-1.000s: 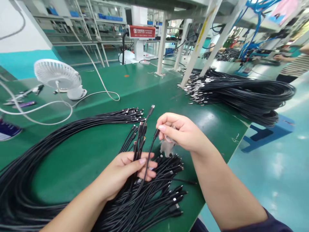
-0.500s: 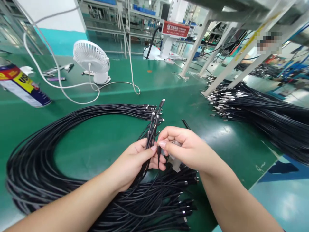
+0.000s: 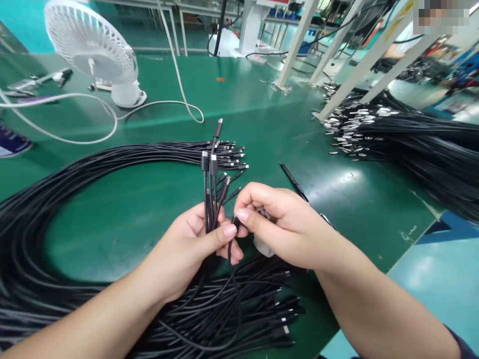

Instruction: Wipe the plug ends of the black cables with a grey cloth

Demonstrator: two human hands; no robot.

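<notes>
While your left hand (image 3: pixel 194 244) is gripping upright cable ends (image 3: pixel 211 184), your right hand (image 3: pixel 279 224) is pinching one connector (image 3: pixel 235 222) beside them, needing alignment.

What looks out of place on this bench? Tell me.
Little does. One loose black cable lies alone on the green bench, apart from the looped cable pile. The left hand grips a small bunch of cable ends; the right hand pinches one.

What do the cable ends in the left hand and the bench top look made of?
Cable ends: matte black sheathing, probably plastic, with silvery, likely metal, plug tips. Bench top: green, smooth, semi-gloss mat, rubber or vinyl by its soft light reflections.
</notes>
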